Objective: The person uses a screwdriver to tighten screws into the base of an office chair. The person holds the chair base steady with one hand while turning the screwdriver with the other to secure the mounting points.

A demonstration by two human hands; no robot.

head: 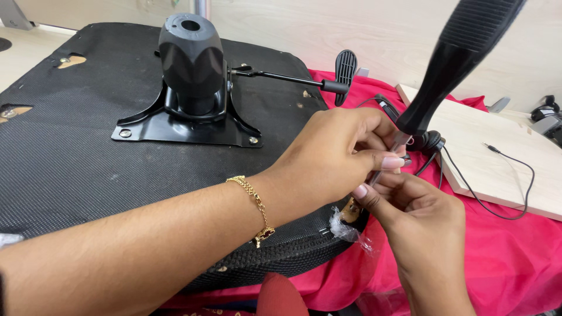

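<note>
Upright, black ribbed-handled screwdriver [451,64], slim metal shaft between both hands.

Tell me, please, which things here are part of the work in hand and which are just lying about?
In hand: screwdriver, held by left hand and right hand; seat base; plastic scrap.
Lying about: board; cable; red cloth.

Hands: two, left hand [336,152] and right hand [418,219]
Screwdriver [451,64]: one
Chair seat [76,152]: one
Wooden board [497,155]: one
Bracelet [254,208]: one
</note>
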